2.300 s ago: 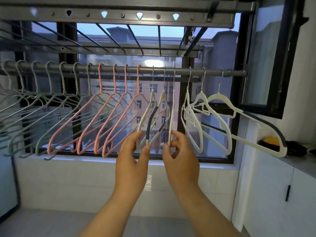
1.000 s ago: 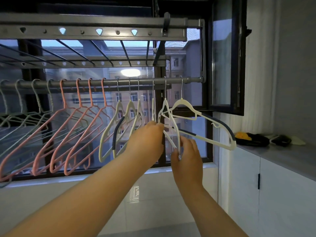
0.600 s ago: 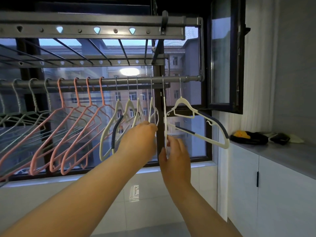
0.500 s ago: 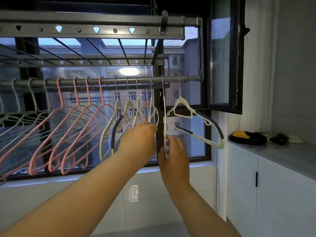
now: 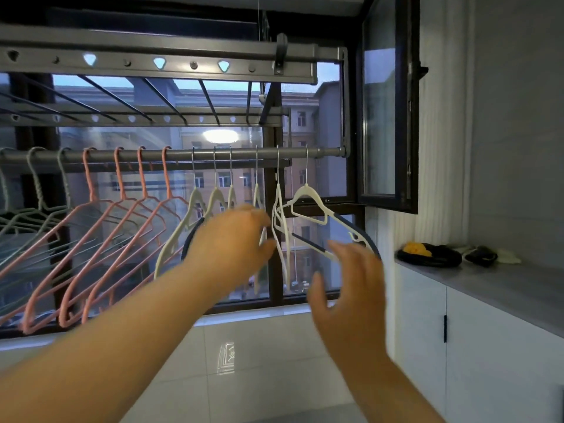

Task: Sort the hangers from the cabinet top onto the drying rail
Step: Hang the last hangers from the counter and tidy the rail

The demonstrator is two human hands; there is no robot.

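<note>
A grey drying rail (image 5: 183, 154) runs across the window. On it hang grey-green hangers (image 5: 39, 209) at the left, pink hangers (image 5: 122, 227) in the middle and several white hangers with dark blue pads (image 5: 195, 203) at the right. My left hand (image 5: 232, 239) is blurred in front of the white group, thumb and fingers pinching one white hanger (image 5: 263, 236). An edge-on white hanger (image 5: 279, 209) hangs free just right of it. My right hand (image 5: 351, 279) hovers with spread fingers below the rightmost white hanger (image 5: 308, 193), holding nothing.
A white cabinet with a grey top (image 5: 503, 285) stands at the right, carrying a black and yellow bundle (image 5: 427, 254) and small dark items. An open window sash (image 5: 387, 117) juts inward above it. A perforated upper rack bar (image 5: 152, 59) runs overhead.
My right hand let go of the edge-on white hanger and moved right and down, fingers now spread. My left hand stays at the white hangers. The rightmost hanger swung.
</note>
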